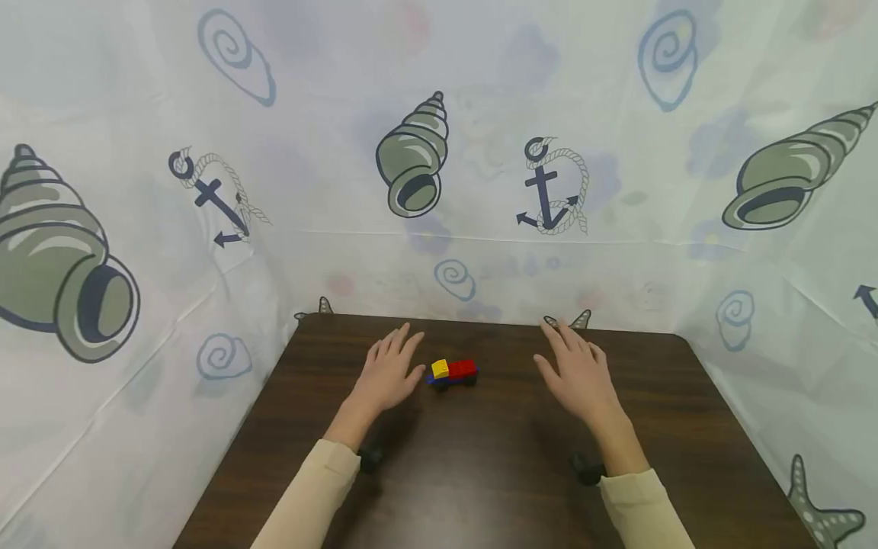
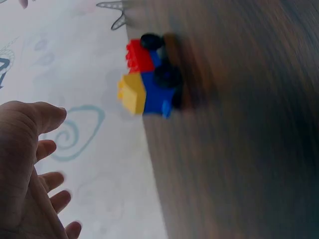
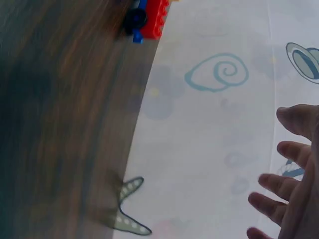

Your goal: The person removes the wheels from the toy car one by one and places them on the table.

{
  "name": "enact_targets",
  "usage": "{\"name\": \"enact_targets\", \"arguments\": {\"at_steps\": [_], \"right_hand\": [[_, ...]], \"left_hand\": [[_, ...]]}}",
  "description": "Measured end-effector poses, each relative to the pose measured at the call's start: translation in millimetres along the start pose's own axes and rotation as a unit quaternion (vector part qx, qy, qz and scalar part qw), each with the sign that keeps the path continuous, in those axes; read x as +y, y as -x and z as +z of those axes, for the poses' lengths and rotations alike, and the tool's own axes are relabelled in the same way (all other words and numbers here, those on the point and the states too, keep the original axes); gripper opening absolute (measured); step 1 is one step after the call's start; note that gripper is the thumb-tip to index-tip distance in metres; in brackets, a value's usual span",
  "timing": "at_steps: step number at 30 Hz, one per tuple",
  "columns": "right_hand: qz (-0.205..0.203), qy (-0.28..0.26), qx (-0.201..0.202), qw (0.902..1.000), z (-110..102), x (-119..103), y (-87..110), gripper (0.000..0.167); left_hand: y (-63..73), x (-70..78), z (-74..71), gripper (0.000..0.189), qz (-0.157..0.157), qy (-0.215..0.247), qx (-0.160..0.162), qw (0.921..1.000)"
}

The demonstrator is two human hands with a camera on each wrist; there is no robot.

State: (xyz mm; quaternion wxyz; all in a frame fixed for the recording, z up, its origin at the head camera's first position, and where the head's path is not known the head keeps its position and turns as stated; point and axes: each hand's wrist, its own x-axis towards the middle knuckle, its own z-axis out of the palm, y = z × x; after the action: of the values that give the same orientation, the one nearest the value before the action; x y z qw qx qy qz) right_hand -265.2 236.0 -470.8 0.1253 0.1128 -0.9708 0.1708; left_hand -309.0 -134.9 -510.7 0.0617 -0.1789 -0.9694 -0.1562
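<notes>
A small toy truck (image 1: 454, 372) built of bricks stands on its black wheels on the dark wooden table. Its cab is yellow, its back part red and its base blue, with studs on top in the left wrist view. My left hand (image 1: 389, 374) is just left of the truck, fingers spread and nothing held, its thumb near the yellow cab. Farther off on the truck's right, my right hand (image 1: 578, 377) hovers with spread fingers and holds nothing. The right wrist view catches only the red end (image 3: 155, 20) of the truck at its top edge.
The brown table (image 1: 480, 488) has rounded far corners. White cloth (image 1: 480, 267) printed with shells, anchors and starfish hangs behind it and along both sides. A dark wrist camera (image 1: 586, 469) sits under the right wrist, another dark device (image 1: 370, 459) under the left.
</notes>
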Motion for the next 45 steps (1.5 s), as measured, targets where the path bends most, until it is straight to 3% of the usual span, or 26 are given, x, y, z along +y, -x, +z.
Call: {"name": "enact_targets", "arguments": {"at_steps": [7, 12, 19, 24, 26, 29, 34, 38, 43, 45], "right_hand": [[0.018, -0.048, 0.048, 0.9975, 24.8, -10.5, 6.8, 0.057], [0.041, -0.091, 0.038, 0.9943, 41.7, -21.9, 14.2, 0.049], [0.062, -0.122, -0.015, 0.9905, 62.8, -36.1, 19.1, 0.035], [0.069, -0.148, -0.054, 0.9852, 70.9, -48.3, 16.2, 0.026], [0.068, -0.161, -0.072, 0.982, 74.4, -52.0, 13.8, 0.027], [0.067, -0.176, -0.093, 0.9776, 81.0, -55.1, 10.1, 0.029], [0.082, -0.21, -0.095, 0.9696, 94.9, -58.4, 2.9, 0.034], [0.102, -0.255, -0.079, 0.9584, 100.8, -59.7, -0.7, 0.041], [0.098, -0.312, -0.073, 0.9421, 104.4, -62.4, -1.5, 0.047], [0.082, -0.344, -0.08, 0.9322, 105.4, -63.8, -0.8, 0.047]], "left_hand": [[-17.4, 19.2, 43.8, 0.064, -0.021, 0.043, -0.009, 0.9988], [-23.5, 24.1, 64.3, 0.062, -0.065, 0.073, -0.016, 0.9951], [-27.0, 22.7, 72.3, 0.055, -0.102, 0.096, -0.038, 0.9895], [-31.0, 20.0, 74.7, 0.048, -0.119, 0.17, -0.036, 0.9776], [-31.7, 19.4, 75.2, 0.047, -0.118, 0.216, -0.035, 0.9685], [-32.3, 22.2, 74.9, 0.046, -0.106, 0.296, -0.04, 0.9485], [-27.9, 37.2, 69.3, 0.047, -0.064, 0.43, -0.067, 0.8981], [-25.3, 51.4, 68.1, 0.049, -0.036, 0.496, -0.097, 0.862], [-23.5, 54.9, 70.8, 0.046, -0.022, 0.526, -0.114, 0.8427], [-22.0, 50.7, 71.4, 0.046, -0.02, 0.54, -0.133, 0.8309]]}}
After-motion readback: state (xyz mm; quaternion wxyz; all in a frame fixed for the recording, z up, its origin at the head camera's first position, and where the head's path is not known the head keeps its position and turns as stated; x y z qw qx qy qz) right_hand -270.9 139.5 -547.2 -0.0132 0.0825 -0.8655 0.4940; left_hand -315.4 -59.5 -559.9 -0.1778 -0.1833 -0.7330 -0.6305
